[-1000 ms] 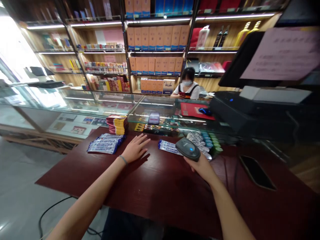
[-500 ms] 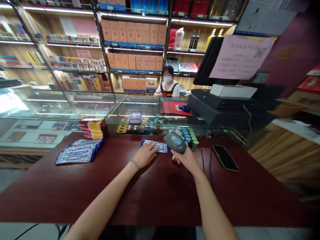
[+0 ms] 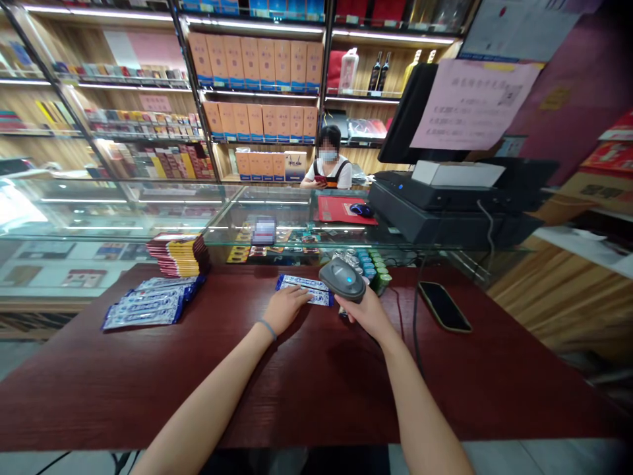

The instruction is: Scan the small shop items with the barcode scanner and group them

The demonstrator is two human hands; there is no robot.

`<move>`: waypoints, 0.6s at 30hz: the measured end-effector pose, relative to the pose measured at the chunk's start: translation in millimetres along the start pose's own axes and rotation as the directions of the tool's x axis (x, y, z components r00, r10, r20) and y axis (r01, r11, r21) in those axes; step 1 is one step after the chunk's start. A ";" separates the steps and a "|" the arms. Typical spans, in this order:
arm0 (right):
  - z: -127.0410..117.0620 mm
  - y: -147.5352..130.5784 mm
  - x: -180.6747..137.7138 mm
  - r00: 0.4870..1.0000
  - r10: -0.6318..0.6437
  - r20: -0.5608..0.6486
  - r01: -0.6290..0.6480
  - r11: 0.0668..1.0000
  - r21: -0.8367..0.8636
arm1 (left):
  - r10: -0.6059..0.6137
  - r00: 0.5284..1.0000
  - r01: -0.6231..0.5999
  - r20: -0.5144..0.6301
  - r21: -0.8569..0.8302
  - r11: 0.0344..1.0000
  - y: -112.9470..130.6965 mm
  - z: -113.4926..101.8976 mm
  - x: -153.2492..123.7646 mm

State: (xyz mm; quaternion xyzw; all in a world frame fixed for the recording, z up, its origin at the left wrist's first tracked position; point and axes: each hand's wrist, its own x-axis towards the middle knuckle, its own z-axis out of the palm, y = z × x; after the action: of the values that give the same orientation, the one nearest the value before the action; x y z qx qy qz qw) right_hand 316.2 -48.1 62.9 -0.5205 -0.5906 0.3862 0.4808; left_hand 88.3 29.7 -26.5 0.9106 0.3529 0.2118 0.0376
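My right hand (image 3: pixel 368 310) is closed around the handle of a grey handheld barcode scanner (image 3: pixel 343 277), whose head points left over the table. A small blue light shows on the scanner. My left hand (image 3: pixel 287 309), a band at its wrist, rests its fingers on the near edge of blue-and-white snack packets (image 3: pixel 307 285); the fingers look extended, the thumb is hidden. Farther left lies an overlapping pile of similar blue-and-white packets (image 3: pixel 148 303). Behind that pile stands a stack of red-and-yellow packs (image 3: pixel 179 256).
A phone (image 3: pixel 445 306) lies on the dark red table (image 3: pixel 306 396) at right, beside a hanging cable (image 3: pixel 415 330). Small green and blue cans (image 3: pixel 378 274) stand behind the scanner. Beyond are a glass counter (image 3: pixel 198 204), a monitor (image 3: pixel 410 115) and a seated person (image 3: pixel 329 168) holding a phone.
My left fingers have drawn back toward me, uncovering more of the packets. The scanner stays in my right hand over nearly the same spot. The camera view has shifted slightly.
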 end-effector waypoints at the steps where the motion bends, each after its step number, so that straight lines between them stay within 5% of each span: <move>1: 0.1 0.2 0.2 1.000 0.002 -0.001 -0.002 1.000 0.001 | -0.005 1.000 0.005 0.010 -0.001 1.000 -0.3 0.0 0.2; 10: -0.5 -3.5 -0.9 1.000 -0.007 0.001 0.007 1.000 -0.016 | -0.047 0.998 0.043 -0.042 -0.097 0.994 3.7 -5.6 -2.4; 13: -0.4 -2.6 -1.2 1.000 -0.007 0.004 0.007 1.000 -0.025 | -0.145 0.984 0.124 -0.103 -0.190 0.974 6.7 -13.8 -3.4; 16: 0.2 -1.3 -1.6 1.000 -0.010 0.008 0.010 0.999 -0.038 | -0.373 0.899 0.250 -0.229 -0.430 0.867 9.1 -26.9 -2.9; 18: 1.4 -0.4 -1.6 1.000 -0.013 -0.002 0.013 0.999 -0.046 | -0.552 0.800 0.276 -0.235 -0.673 0.687 9.2 -37.7 -3.2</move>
State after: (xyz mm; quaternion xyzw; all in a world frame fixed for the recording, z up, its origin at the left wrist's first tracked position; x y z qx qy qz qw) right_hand 314.7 -49.7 62.7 -0.5281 -0.6021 0.3689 0.4717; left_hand 76.3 17.6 8.5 0.6736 0.4662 0.4893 0.2990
